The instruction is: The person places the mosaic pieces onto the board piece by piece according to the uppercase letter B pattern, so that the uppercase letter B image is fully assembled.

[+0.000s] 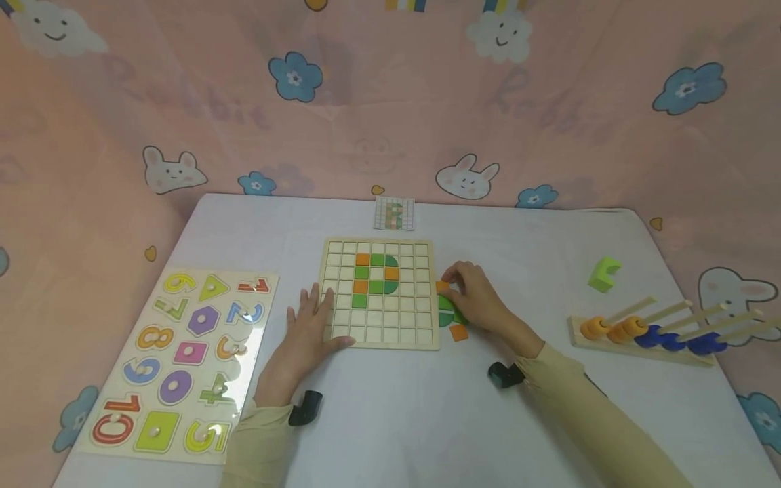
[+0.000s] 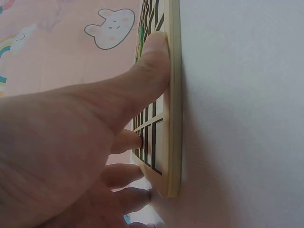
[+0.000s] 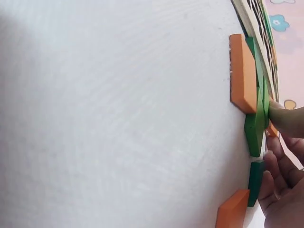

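A wooden grid board (image 1: 415,318) lies mid-table, with orange, green and dark green tiles forming a P-like shape in its cells. My left hand (image 1: 304,344) rests on its left edge, fingers spread; in the left wrist view the thumb (image 2: 154,52) lies over the board's rim (image 2: 175,118). Just right of the board, my right hand (image 1: 478,298) pinches an orange tile (image 1: 442,287) between thumb and fingers. Under and beside that hand lie loose green tiles (image 1: 447,305) and another orange tile (image 1: 459,333). In the right wrist view the pinched orange tile (image 3: 272,129) is mostly hidden.
Behind the board lies a small pattern card (image 1: 394,214). A number-and-shape puzzle board (image 1: 183,376) is at left. At right stand a peg rack (image 1: 641,346) with orange and blue beads, and a light green block (image 1: 604,274). A pink patterned cloth hangs behind.
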`<control>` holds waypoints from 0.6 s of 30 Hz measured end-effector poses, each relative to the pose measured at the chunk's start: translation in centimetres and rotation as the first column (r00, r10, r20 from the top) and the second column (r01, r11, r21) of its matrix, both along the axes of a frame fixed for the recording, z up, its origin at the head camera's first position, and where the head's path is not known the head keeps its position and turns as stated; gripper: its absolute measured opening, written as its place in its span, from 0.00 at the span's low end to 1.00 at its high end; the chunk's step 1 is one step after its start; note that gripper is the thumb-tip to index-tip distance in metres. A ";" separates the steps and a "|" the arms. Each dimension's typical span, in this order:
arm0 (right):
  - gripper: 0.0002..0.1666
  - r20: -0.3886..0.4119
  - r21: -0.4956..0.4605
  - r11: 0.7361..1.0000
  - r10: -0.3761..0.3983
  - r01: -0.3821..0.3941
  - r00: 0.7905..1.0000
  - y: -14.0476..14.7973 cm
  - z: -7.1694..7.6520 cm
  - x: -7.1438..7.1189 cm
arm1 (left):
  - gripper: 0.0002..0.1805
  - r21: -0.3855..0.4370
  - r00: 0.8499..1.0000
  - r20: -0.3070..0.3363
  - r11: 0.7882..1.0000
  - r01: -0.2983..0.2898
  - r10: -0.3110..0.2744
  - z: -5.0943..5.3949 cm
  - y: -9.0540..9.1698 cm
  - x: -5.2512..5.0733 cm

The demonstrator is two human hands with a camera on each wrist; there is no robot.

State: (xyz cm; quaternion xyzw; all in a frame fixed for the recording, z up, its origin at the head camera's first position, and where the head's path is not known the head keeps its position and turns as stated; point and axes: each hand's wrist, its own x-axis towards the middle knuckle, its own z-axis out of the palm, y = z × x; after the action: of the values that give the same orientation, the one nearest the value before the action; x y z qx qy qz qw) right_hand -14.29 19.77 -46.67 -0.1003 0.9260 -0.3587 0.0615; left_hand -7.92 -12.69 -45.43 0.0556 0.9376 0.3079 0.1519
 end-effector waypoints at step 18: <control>0.12 -0.079 -0.125 0.992 0.007 -0.017 0.997 -5.2 0.6 0.8 | 0.56 0.001 1.000 -0.014 1.000 -0.001 0.001 -0.1 0.0 -0.1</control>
State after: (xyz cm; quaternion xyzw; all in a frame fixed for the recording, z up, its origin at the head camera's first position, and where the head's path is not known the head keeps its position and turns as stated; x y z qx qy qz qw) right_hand -13.45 14.52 -46.03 -0.1237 0.9026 -0.4118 0.0207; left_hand -7.98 -12.65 -45.49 0.0573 0.9385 0.3079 0.1452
